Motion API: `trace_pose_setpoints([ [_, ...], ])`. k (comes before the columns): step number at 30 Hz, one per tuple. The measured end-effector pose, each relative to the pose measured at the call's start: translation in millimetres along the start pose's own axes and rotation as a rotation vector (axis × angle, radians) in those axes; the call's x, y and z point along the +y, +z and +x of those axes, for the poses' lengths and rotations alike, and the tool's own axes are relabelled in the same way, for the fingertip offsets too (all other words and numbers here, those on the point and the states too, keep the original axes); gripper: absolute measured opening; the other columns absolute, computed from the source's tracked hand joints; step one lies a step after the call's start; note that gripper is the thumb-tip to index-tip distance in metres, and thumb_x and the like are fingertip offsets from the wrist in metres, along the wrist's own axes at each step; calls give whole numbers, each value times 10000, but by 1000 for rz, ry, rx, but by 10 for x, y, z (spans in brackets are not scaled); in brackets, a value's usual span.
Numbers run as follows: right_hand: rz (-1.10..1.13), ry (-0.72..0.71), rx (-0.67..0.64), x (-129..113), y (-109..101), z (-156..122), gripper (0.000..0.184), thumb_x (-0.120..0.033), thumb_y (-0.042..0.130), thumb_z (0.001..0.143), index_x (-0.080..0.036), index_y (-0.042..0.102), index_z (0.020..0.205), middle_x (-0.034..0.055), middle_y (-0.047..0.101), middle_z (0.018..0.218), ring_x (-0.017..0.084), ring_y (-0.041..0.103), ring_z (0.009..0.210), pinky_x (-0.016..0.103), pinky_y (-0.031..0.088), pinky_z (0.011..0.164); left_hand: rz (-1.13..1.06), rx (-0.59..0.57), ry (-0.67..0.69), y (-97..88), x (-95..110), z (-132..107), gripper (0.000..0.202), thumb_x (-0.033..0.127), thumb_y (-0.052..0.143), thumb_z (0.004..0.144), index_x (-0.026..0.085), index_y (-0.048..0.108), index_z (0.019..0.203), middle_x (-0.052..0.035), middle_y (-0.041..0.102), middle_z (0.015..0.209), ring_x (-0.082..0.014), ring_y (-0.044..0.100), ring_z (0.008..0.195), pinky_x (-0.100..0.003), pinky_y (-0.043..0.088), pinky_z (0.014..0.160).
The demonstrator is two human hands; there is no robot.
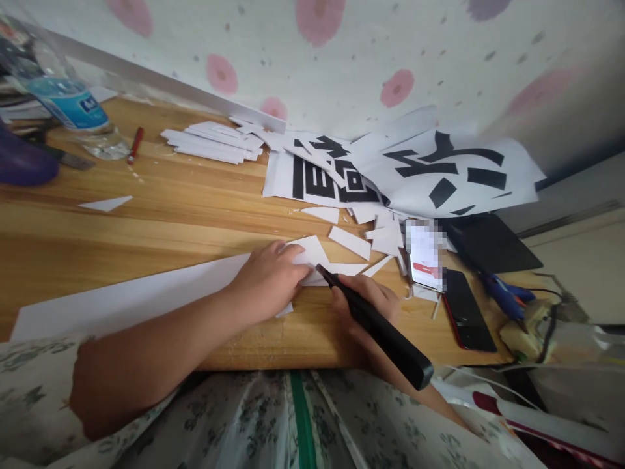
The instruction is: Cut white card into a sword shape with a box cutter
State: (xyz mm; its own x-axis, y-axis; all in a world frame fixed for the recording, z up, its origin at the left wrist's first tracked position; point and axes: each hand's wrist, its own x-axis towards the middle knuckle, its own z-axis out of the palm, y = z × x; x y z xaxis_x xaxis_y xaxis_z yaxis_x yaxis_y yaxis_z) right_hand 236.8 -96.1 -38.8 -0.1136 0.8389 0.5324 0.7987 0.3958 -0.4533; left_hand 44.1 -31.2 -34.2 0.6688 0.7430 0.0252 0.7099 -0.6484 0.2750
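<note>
A long white strip of board [146,293] lies across the wooden table near its front edge. My left hand [273,273] presses down on its right end, fingers bent and thumb toward the knife. In my right hand [368,299] is a black-handled utility knife [385,342], its handle slanting back toward me. The knife's tip points at the strip's right end, just beside my left fingers; whether the blade touches the board, I cannot tell. Thin white offcuts [350,242] lie just beyond the tip.
Printed sheets with black characters [439,169] lean at the back right. White strips [215,140] are stacked at the back. To the right sit a lit phone [424,254], a dark phone [469,312] and a blue glue gun [508,296]. A water bottle [73,104] and a red pen-like stick [135,146] are left.
</note>
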Motion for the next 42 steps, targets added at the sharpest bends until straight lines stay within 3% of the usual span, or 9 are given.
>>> trace_pose_setpoints([
  [8, -33, -32, 76, -5, -86, -253, 87, -254, 611, 823, -226, 649, 896, 11, 691, 690, 161, 660, 579, 276, 533, 558, 17, 45, 10, 59, -25, -1, 280, 167, 633, 796, 264, 736, 1038, -87, 598, 1249, -333, 529, 1163, -489, 465, 956],
  [14, -88, 22, 274, 303, -126, -172, 194, -278, 648, 824, -240, 684, 1011, 22, 650, 756, 171, 638, 645, 287, 526, 602, -17, 99, 50, 0, -71, -12, 314, 193, 655, 772, 239, 720, 1075, -71, 617, 1280, -306, 553, 1130, -471, 472, 968],
  [16, -114, -61, 162, 449, -175, -31, 275, -282, 633, 842, -256, 682, 1112, 25, 620, 823, 167, 620, 697, 293, 524, 660, -15, 184, 70, -74, -83, -31, 328, 181, 660, 756, 228, 719, 1075, -65, 630, 1274, -297, 547, 1139, -469, 466, 983],
  [20, -212, -72, -247, 644, -226, 200, 435, -138, 499, 851, -319, 651, 1217, 43, 597, 895, 197, 600, 798, 326, 509, 737, -3, 362, 169, -279, -96, -90, 281, 134, 651, 736, 200, 742, 993, -77, 663, 1214, -290, 566, 1106, -472, 487, 955],
  [23, -173, -65, -320, 664, -192, 261, 476, -82, 489, 798, -311, 686, 1166, 70, 608, 937, 219, 589, 812, 369, 506, 757, 13, 428, 250, -442, -90, -140, 251, 120, 633, 752, 183, 743, 968, -93, 668, 1185, -286, 579, 1076, -464, 502, 934],
  [28, 266, 94, -53, 459, -184, 290, 243, -279, 540, 866, -236, 695, 1048, 91, 631, 1007, 236, 614, 943, 411, 542, 804, 131, 422, 395, -617, -28, -203, 197, 137, 616, 799, 170, 722, 962, -101, 648, 1187, -308, 521, 1146, -483, 472, 971],
  [31, 816, 281, -201, 208, -214, 297, 285, -450, 591, 860, -208, 688, 976, 45, 654, 861, 165, 635, 719, 318, 570, 616, 193, 420, 451, -662, 44, -240, 181, 143, 603, 819, 179, 712, 960, -91, 635, 1196, -305, 506, 1154, -484, 469, 976],
  [34, 1172, 401, -330, -15, -201, 261, 280, -448, 696, 793, -192, 716, 906, 9, 641, 784, 112, 606, 648, 240, 550, 569, 203, 396, 480, -695, 119, -294, 190, 152, 576, 844, 205, 700, 977, -67, 619, 1234, -284, 485, 1198, -460, 452, 1016],
  [42, 1431, 527, -302, -123, -184, 86, 257, -402, 769, 743, -177, 732, 864, 4, 664, 746, 98, 606, 614, 208, 544, 544, 165, 399, 549, -778, 241, -389, 185, 152, 528, 874, 210, 688, 946, -73, 643, 1179, -235, 514, 1190, -428, 452, 1038],
])
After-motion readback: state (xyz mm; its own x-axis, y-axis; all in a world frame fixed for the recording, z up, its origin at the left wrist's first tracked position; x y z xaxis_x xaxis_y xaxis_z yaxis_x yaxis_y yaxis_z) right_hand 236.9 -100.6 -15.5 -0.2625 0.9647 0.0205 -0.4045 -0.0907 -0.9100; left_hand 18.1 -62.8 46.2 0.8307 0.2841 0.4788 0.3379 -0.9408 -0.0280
